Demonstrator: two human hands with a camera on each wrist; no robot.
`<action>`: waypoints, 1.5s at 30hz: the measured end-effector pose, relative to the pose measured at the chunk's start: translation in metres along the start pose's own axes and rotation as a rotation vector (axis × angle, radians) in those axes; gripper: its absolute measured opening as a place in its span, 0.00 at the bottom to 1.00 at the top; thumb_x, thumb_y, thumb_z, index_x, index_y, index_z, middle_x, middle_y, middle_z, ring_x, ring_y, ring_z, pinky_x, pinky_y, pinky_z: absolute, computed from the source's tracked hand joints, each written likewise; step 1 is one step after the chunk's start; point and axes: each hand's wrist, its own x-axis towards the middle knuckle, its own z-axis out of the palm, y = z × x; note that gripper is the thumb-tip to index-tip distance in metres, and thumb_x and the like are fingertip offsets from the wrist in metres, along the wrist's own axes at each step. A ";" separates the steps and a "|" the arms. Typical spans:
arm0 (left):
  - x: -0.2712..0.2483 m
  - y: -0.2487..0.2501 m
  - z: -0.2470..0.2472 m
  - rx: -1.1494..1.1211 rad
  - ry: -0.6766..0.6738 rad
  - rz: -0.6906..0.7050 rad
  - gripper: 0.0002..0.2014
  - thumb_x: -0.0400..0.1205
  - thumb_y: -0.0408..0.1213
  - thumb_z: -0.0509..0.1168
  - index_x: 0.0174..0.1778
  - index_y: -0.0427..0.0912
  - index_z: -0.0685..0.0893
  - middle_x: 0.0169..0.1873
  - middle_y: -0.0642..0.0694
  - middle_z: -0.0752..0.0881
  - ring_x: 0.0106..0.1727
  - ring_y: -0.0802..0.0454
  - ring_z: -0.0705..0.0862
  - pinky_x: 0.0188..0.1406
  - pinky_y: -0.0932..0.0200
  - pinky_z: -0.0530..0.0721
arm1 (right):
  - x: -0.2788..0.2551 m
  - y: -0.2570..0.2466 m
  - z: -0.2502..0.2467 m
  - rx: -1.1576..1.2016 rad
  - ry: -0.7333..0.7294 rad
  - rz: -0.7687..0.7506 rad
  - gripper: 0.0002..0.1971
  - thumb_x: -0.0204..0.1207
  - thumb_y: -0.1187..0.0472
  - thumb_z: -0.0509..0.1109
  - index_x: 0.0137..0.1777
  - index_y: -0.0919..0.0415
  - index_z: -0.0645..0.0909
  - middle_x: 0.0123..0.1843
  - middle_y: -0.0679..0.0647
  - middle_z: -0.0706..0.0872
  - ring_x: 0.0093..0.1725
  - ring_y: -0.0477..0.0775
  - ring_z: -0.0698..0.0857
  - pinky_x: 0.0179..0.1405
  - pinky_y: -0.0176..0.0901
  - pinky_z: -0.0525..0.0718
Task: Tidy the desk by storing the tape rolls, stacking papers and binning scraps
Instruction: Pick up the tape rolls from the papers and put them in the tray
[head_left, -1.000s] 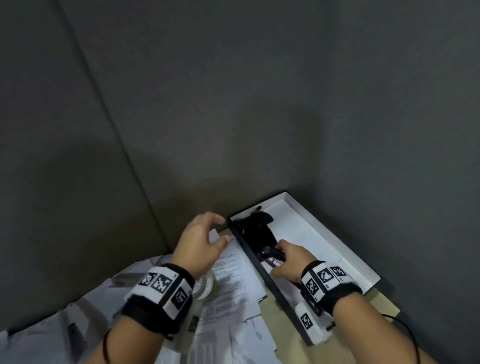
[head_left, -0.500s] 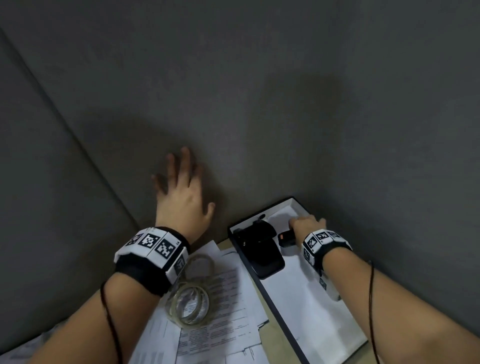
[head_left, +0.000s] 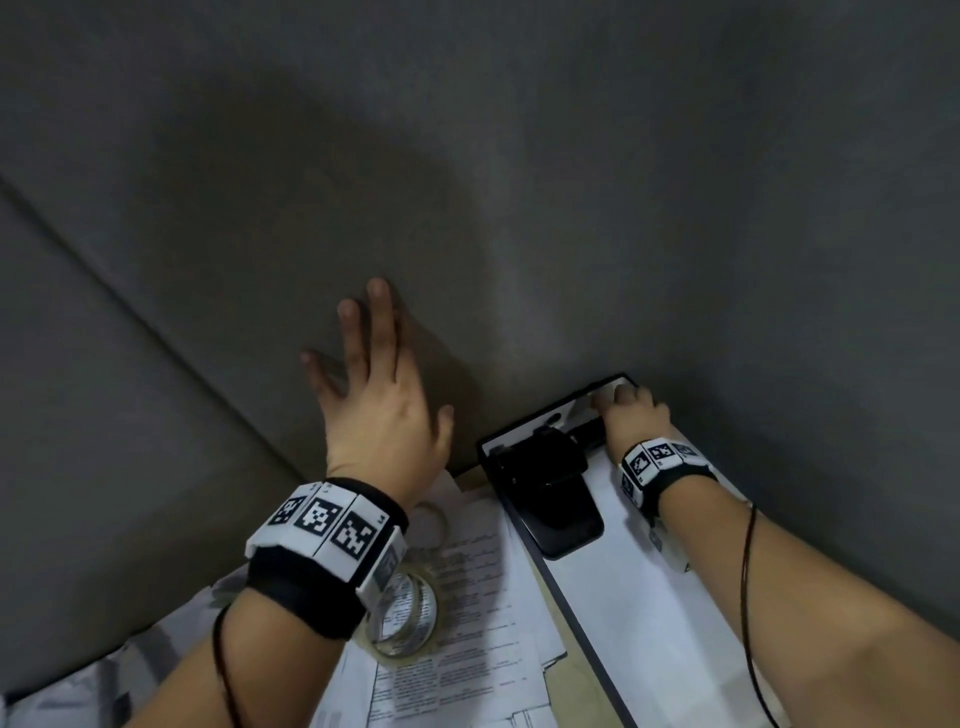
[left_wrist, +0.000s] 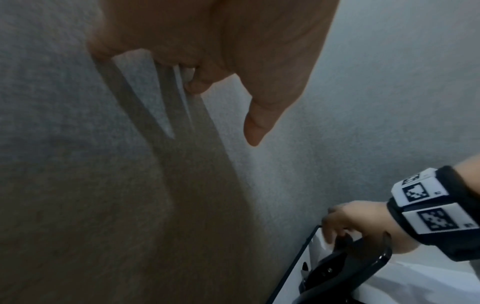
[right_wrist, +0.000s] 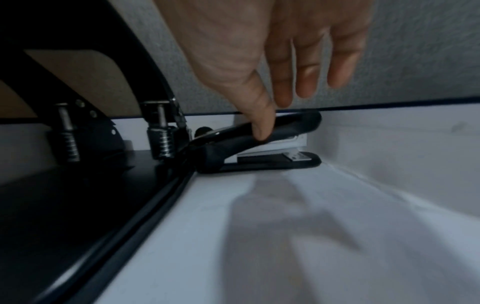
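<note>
Now that your right hand (head_left: 631, 415) has slid the stapler (right_wrist: 262, 144) to the box's (head_left: 675, 623) twelve-o'clock corner, fingers straight, your spread left hand (head_left: 379, 395) has risen; tape rolls (head_left: 408, 616) wait at seven o'clock.

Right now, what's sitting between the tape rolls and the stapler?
In the head view, printed papers, bare desk, then the box's dark rim and the hole punch separate tape rolls from stapler.

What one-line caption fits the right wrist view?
Right hand touching a black stapler beside a black hole punch in a white tray.
</note>
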 end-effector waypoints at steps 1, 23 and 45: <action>-0.001 -0.002 0.002 -0.012 0.006 0.004 0.48 0.73 0.52 0.69 0.82 0.35 0.53 0.83 0.44 0.36 0.82 0.41 0.37 0.73 0.23 0.48 | -0.004 0.000 0.004 0.028 0.020 0.029 0.29 0.76 0.67 0.62 0.77 0.54 0.64 0.73 0.62 0.70 0.69 0.67 0.72 0.63 0.57 0.75; -0.015 -0.028 0.006 -0.102 -0.030 0.089 0.43 0.75 0.49 0.68 0.83 0.45 0.54 0.83 0.50 0.38 0.80 0.52 0.31 0.76 0.32 0.38 | -0.020 -0.002 0.024 0.355 -0.142 0.109 0.23 0.77 0.68 0.60 0.72 0.56 0.71 0.59 0.64 0.84 0.56 0.63 0.84 0.50 0.46 0.82; -0.232 -0.202 0.019 -0.271 -0.490 -0.465 0.14 0.81 0.42 0.60 0.59 0.42 0.81 0.57 0.41 0.84 0.58 0.42 0.83 0.53 0.53 0.81 | -0.207 -0.225 -0.011 0.554 -0.123 -0.086 0.10 0.75 0.57 0.66 0.33 0.56 0.76 0.37 0.58 0.84 0.42 0.62 0.83 0.40 0.45 0.82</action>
